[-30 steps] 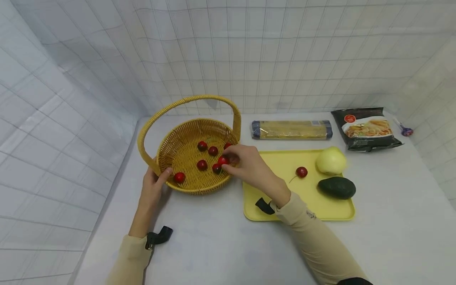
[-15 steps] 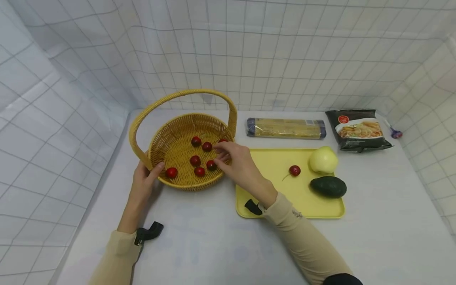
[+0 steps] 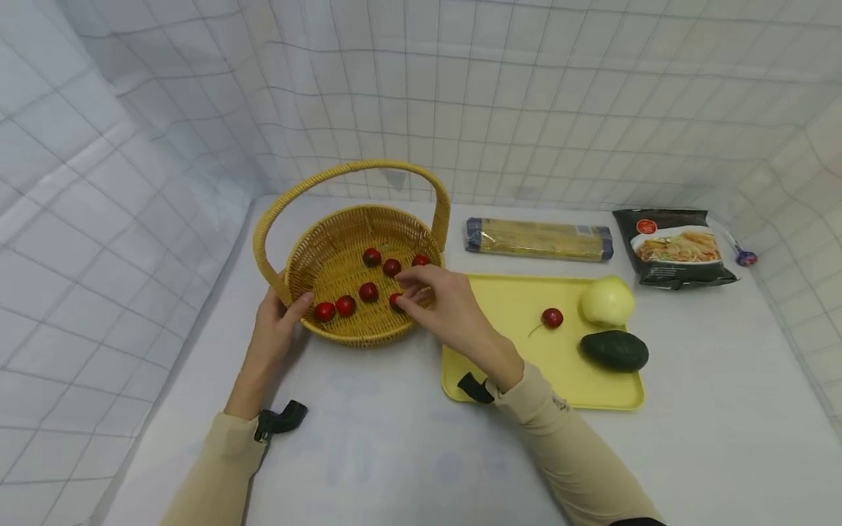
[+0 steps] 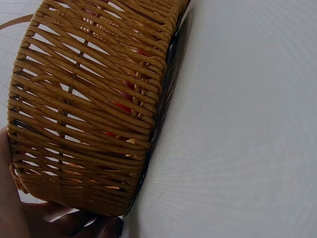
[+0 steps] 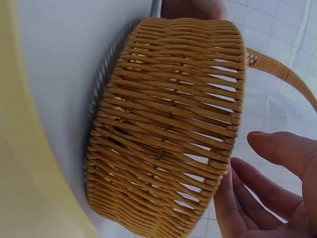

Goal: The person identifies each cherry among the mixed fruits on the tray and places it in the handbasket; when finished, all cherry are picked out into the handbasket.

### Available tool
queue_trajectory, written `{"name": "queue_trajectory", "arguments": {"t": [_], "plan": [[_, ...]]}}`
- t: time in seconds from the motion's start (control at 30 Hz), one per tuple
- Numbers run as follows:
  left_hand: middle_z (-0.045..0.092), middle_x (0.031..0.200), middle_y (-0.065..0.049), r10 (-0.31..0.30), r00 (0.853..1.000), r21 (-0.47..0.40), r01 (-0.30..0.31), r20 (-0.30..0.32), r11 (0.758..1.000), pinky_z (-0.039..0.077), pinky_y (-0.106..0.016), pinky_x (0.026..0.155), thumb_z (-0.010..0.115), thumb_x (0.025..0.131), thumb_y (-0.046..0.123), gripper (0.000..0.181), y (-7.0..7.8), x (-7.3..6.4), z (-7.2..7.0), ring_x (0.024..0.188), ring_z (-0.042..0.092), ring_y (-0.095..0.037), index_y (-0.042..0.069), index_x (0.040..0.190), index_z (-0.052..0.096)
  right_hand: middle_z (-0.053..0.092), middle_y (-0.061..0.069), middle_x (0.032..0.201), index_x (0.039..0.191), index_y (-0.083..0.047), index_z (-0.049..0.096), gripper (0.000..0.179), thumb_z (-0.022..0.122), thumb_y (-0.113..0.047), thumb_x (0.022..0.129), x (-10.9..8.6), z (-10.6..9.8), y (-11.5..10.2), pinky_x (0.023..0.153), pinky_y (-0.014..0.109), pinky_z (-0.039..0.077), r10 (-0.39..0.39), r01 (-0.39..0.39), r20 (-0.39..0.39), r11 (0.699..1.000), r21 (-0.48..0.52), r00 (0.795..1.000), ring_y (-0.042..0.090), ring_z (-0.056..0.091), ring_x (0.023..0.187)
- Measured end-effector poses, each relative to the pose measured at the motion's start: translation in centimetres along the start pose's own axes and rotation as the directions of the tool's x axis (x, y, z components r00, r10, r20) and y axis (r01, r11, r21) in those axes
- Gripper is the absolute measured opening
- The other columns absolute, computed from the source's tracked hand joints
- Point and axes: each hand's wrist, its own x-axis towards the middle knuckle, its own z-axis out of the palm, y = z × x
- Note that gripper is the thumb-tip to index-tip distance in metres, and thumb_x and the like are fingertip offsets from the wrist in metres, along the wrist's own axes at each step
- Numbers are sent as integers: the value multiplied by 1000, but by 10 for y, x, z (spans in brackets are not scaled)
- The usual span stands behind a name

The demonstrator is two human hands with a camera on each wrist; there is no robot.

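Observation:
A round wicker basket with a tall arched handle stands at centre left in the head view. Inside it lie several dark red cherries. My left hand grips the basket's left side, thumb over the rim; in the left wrist view its fingers reach along the outer wall. Over the right part of the basket is my right hand, its fingertips close above one cherry, which they partly hide. The right wrist view shows the right hand's thumb spread from its fingers, with nothing between them.
Right of the basket lies a yellow tray bearing a stemmed cherry, a pale green apple and an avocado. Behind are a pack of spaghetti, a black noodle bag and a lollipop.
My right hand has let go of a cherry, which has rolled left inside the basket beside the leftmost one. The left hand keeps its grip on the basket.

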Motion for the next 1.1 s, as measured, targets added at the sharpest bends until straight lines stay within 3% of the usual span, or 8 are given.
{"name": "queue_trajectory", "arguments": {"t": [0.17, 0.4, 0.6, 0.83, 1.1], "plan": [[58, 146, -19, 7, 1000, 7, -7, -3, 1000, 40, -11, 101, 59, 108, 22, 57, 1, 1, -1, 128, 56, -15, 6, 160, 41, 76, 12, 112, 124, -1, 72, 29, 76, -5, 96, -9, -12, -3, 84, 34, 61, -5, 6, -18, 1000, 17, 1000, 19, 74, 93], [58, 143, -22, 16, 1000, 7, -16, -15, 1000, 41, -12, 100, 58, 108, 20, 55, 1, 2, -4, 123, 56, -9, 4, 158, 41, 75, 7, 118, 125, -6, 73, 29, 77, -4, 96, -28, -37, 2, 87, 29, 60, 56, -56, -11, 996, 63, 998, 18, 74, 100], [55, 149, -20, -9, 1000, 8, 9, 11, 1000, 39, -12, 103, 58, 108, 22, 58, 1, 0, -1, 132, 54, -15, 5, 160, 38, 75, 5, 120, 125, -7, 73, 30, 77, -7, 96, -48, -59, 12, 88, 29, 60, 105, -103, -28, 993, 50, 994, 17, 73, 103], [56, 148, -20, -11, 1000, 17, 11, -8, 1000, 39, -12, 102, 59, 108, 23, 58, 2, 0, -1, 132, 54, -20, 6, 160, 40, 74, 9, 122, 127, -8, 72, 31, 77, -11, 97, -67, -85, 35, 89, 35, 61, 153, -154, -37, 988, -28, 988, 21, 73, 105], [52, 155, -21, -20, 1000, 26, 20, 6, 999, 38, -12, 104, 59, 108, 24, 62, 2, 0, -1, 142, 50, -33, 7, 162, 36, 73, 15, 127, 129, -8, 71, 32, 76, -15, 98, -85, -131, 52, 88, 43, 61, 262, -260, -8, 953, -153, 965, 29, 75, 107]]}}
